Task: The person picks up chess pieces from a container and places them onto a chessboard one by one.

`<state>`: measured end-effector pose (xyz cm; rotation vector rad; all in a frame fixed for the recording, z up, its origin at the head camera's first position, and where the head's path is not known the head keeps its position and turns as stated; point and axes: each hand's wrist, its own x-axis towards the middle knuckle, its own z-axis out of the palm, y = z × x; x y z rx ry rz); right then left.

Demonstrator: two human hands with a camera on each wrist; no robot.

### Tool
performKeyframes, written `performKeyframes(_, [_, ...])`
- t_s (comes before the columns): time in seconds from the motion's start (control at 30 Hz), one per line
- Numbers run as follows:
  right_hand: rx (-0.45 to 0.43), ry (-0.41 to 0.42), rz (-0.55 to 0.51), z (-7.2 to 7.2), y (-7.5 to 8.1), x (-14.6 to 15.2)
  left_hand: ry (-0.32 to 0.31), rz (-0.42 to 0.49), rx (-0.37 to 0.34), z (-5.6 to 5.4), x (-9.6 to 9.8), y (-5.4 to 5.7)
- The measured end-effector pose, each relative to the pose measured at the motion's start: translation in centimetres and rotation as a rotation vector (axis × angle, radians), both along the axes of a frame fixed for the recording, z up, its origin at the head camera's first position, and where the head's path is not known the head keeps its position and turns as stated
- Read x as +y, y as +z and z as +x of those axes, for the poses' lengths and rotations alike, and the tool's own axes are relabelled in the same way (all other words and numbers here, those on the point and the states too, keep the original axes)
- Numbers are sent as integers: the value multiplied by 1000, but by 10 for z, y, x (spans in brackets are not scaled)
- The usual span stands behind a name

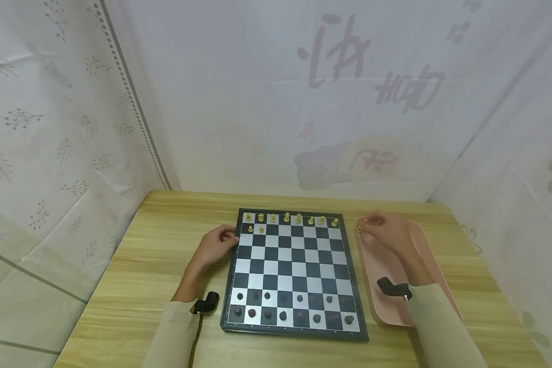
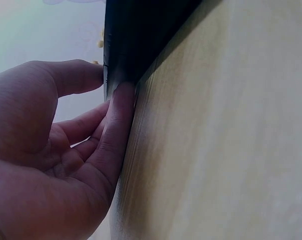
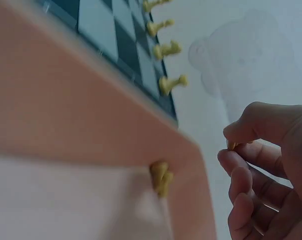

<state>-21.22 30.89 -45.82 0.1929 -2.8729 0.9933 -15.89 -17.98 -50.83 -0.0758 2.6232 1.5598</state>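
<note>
A black-and-white chessboard [image 1: 285,255] lies on the table. My left hand [image 1: 217,246] rests at its left edge, thumb and fingertips against the dark side [image 2: 128,45]. My right hand [image 1: 388,230] is over the far end of a pink tray [image 1: 395,319]. Between its thumb and index finger it pinches a small yellow chess piece [image 3: 232,145], mostly hidden by the fingertips. Just below that hand, yellow chess pieces [image 3: 161,177] lie in the tray's corner. Yellow pieces [image 1: 286,217] line the board's far row, with two yellow pawns [image 1: 261,230] in front at the left.
Dark chess pieces [image 1: 282,316] stand on the two near rows of the board. The tray stands close along the board's right side, with a raised rim. A patterned cloth [image 1: 257,102] hangs behind the wooden table [image 1: 156,245].
</note>
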Motion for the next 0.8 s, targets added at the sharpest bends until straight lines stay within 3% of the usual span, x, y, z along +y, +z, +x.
performKeyframes(0.13, [29,18,-10,2,10,-19,-1,2,1,0,0,-1])
performKeyframes(0.4, [1,66,-14,1,20,-56,-3,-3,5,-1,-1,-2])
performKeyframes(0.8, [14,186,28,-5,11,-113,0,3,-2,0,0,0])
